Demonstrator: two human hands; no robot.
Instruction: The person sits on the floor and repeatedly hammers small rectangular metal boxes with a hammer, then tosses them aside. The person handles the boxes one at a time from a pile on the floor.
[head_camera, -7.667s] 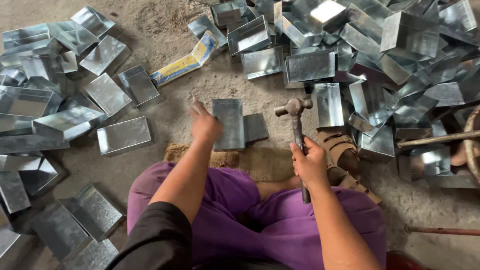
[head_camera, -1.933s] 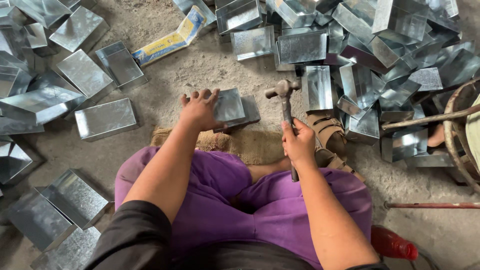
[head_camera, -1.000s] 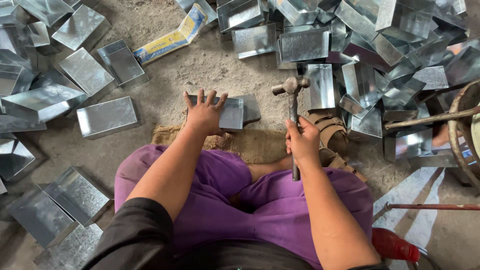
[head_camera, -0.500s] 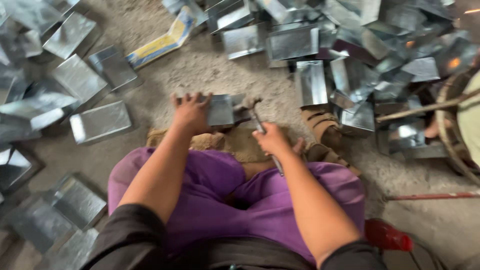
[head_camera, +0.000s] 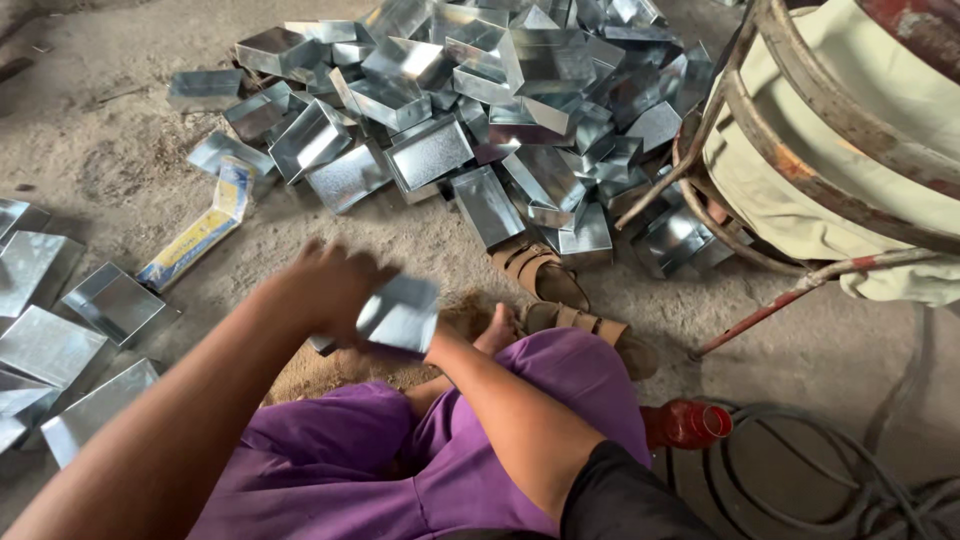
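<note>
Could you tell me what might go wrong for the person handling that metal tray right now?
The left hand grips a thin sheet-metal tray bare; its cut edges might nick the skin. The right hand is hidden behind the tray, so its hold cannot be judged. A bare foot lies close to the heap of trays, which could slide or scratch it.

1 flat yellow-blue carton (head_camera: 196, 237) — on floor, left of tins.

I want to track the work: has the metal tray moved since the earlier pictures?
Yes. The metal tray has come up off the ground by the sandals; the left hand holds it.
</note>
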